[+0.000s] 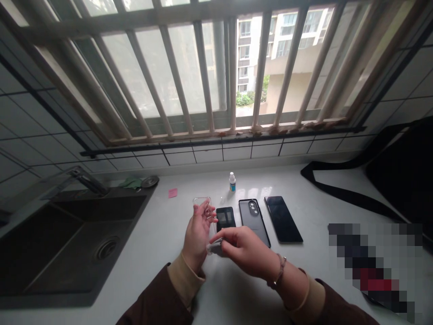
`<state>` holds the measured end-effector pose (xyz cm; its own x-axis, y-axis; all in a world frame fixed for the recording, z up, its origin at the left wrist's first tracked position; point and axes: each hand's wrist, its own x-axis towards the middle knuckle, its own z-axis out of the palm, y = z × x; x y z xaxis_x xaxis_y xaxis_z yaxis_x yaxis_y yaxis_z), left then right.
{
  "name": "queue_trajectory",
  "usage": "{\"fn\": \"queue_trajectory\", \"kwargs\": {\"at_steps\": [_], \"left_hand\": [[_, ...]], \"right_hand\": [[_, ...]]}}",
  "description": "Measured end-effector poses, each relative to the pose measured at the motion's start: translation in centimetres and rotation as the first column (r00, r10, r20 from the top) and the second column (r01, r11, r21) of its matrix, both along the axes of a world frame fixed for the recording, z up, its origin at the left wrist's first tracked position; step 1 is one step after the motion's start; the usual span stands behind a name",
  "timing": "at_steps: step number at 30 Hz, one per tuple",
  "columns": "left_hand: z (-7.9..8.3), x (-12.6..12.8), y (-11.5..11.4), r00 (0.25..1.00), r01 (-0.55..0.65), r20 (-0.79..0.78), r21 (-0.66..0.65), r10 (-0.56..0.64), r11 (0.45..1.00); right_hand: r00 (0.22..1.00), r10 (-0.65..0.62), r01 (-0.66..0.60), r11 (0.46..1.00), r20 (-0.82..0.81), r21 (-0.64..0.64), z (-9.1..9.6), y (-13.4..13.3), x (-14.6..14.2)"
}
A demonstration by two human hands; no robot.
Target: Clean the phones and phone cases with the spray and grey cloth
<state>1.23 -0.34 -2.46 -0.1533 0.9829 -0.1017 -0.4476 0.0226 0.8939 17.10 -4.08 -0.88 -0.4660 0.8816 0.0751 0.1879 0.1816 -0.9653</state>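
Observation:
My left hand (196,232) holds a clear phone case (200,199) upright, its fingers curled around it. My right hand (248,250) pinches a small grey cloth (216,247) against the case's lower end. Just behind the hands lies a small black phone-like device (225,217), its near part hidden by my right hand. To its right are a black phone case (259,228) with camera cutouts and a dark phone (283,220), lying flat. Farther back stands a small white bottle (232,184) with a blue label.
A dark sink (67,266) with a tap (88,181) is set in the counter on the left. A green cloth (131,183) and a round metal strainer (150,181) sit behind it. There is a pink note (172,193). A black strap (314,169) and a blurred-out object (374,271) lie right.

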Motion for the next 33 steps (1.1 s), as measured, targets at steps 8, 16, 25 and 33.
{"fn": "queue_trajectory", "kwargs": {"at_steps": [8,16,25,33], "left_hand": [[-0.1,0.0,-0.3,0.990,0.034,-0.138,-0.049,-0.040,0.998],[0.9,0.4,-0.9,0.990,0.139,0.016,-0.088,-0.139,0.986],[1.6,-0.1,-1.2,0.957,0.263,-0.120,-0.030,-0.264,0.964],[1.6,0.3,-1.8,0.819,0.460,-0.440,0.118,-0.368,0.880]], "right_hand": [[0.854,-0.118,-0.154,0.873,-0.507,-0.462,-0.4,0.2,-0.8],[0.807,-0.201,-0.145,0.845,-0.556,-0.515,-0.2,0.2,-0.8],[0.728,-0.290,-0.171,0.801,-0.621,-0.574,-0.3,0.7,-0.4],[0.584,-0.409,-0.106,0.818,-0.701,-0.566,0.4,1.7,1.4]]}}
